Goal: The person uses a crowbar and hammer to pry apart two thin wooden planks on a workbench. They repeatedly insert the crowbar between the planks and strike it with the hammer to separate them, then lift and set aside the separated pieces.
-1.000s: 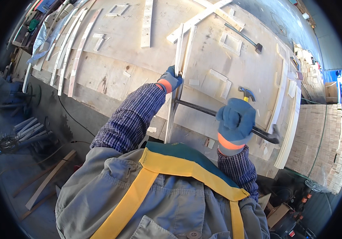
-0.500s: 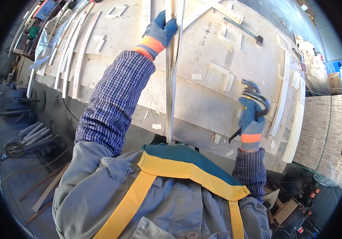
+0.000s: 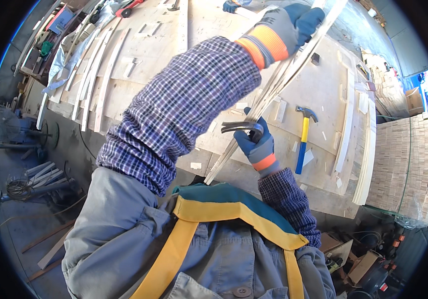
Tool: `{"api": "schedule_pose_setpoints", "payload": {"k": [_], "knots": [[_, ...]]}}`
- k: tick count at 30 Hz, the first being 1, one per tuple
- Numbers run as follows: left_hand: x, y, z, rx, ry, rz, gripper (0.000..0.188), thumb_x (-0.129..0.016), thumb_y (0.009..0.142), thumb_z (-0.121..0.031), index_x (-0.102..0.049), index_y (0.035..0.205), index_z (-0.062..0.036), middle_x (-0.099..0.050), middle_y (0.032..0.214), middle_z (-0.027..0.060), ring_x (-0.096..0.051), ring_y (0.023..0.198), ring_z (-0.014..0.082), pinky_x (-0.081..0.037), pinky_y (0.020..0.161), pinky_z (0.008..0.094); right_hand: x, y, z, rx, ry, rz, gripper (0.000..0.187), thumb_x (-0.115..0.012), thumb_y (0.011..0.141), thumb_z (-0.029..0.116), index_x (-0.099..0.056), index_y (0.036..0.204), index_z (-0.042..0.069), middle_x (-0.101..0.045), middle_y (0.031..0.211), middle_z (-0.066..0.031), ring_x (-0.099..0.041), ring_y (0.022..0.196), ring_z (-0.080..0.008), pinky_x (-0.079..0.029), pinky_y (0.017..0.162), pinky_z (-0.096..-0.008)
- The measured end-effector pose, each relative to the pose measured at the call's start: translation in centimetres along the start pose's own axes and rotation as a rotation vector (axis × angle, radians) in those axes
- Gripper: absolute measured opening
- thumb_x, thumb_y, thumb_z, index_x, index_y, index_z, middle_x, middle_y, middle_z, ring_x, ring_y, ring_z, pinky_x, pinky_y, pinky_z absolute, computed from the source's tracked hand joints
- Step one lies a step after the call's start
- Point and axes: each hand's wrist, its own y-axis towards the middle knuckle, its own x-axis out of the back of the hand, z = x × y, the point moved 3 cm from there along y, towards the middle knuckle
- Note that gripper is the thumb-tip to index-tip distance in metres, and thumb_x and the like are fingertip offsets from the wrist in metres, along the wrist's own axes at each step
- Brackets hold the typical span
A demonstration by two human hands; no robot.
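My left hand (image 3: 293, 32), in a grey-blue glove with an orange cuff, is closed round the upper part of a long bundle of pale wooden strips (image 3: 278, 82). The bundle slants from the far right down toward my apron. My right hand (image 3: 258, 144) is closed on a black pry bar (image 3: 236, 126), whose forked end points left across the lower part of the strips. Whether those fingers also touch the wood I cannot tell. A claw hammer (image 3: 305, 137) with a yellow and blue handle lies on the board right of that hand.
The wooden worktable (image 3: 323, 94) carries several loose strips (image 3: 107, 79) at the left and more along its right edge. Another person's gloved hand (image 3: 231, 6) shows at the far side. A strapped stack of wood (image 3: 398, 164) stands at the right. A red tool (image 3: 128, 8) lies far left.
The strips have swung from upright in the picture to a rightward slant, my left hand moving right with them. My right hand has come left with the pry bar; the hammer now lies on the table.
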Motion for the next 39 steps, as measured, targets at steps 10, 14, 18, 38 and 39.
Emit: {"api": "schedule_pose_setpoints", "payload": {"k": [10,14,18,38,39], "knots": [[7.0,-15.1,5.5,0.278,-0.097,0.183,0.042,-0.037,0.100,-0.028,-0.042,0.136,-0.0061,-0.060,0.115,0.0096,-0.058,0.100,0.0163,-0.047,0.088,0.0310,4.3,3.3,-0.9,-0.090,0.401,-0.311,0.028,-0.059,0.089,0.018,-0.053,0.113,0.004,-0.069,0.086,-0.0082,-0.050,0.049,-0.0060,-0.036,0.038,-0.0198],[7.5,-31.2,4.1,0.726,-0.146,0.569,0.062,-0.067,0.084,-0.021,-0.039,0.138,-0.0085,-0.055,0.125,0.0122,-0.055,0.110,0.0199,-0.045,0.094,0.0341,7.1,5.6,-1.9,-0.190,0.363,-0.421,0.037,-0.052,0.092,0.038,-0.056,0.114,0.008,-0.069,0.089,-0.0131,-0.046,0.048,-0.0082,-0.034,0.042,-0.0231],[7.3,-37.5,1.8,0.926,-0.200,0.394,0.067,-0.070,0.081,-0.024,-0.038,0.138,-0.0084,-0.055,0.122,0.0140,-0.056,0.108,0.0222,-0.048,0.089,0.0350,7.1,6.9,-3.6,-0.225,0.536,-0.541,0.034,-0.059,0.089,0.038,-0.056,0.104,0.008,-0.069,0.086,-0.0144,-0.044,0.043,-0.0074,-0.032,0.036,-0.0226],[7.1,-37.0,20.9,1.096,0.197,0.124,0.039,-0.068,0.080,-0.029,-0.061,0.116,-0.0162,-0.068,0.097,0.0106,-0.065,0.087,0.0252,-0.050,0.077,0.0360,8.4,4.6,-4.1,-0.331,0.202,-0.522,0.059,-0.045,0.091,0.055,-0.055,0.121,0.006,-0.067,0.088,-0.0136,-0.037,0.041,-0.0062,-0.039,0.042,-0.0239],[7.2,-36.9,22.1,1.113,0.168,0.106,0.040,-0.069,0.079,-0.029,-0.061,0.117,-0.0173,-0.068,0.099,0.0108,-0.065,0.088,0.0252,-0.050,0.078,0.0359,8.7,3.9,-3.7,-0.312,0.217,-0.518,0.059,-0.042,0.092,0.056,-0.055,0.121,0.006,-0.066,0.086,-0.0127,-0.037,0.041,-0.0062,-0.039,0.042,-0.0236]]}}
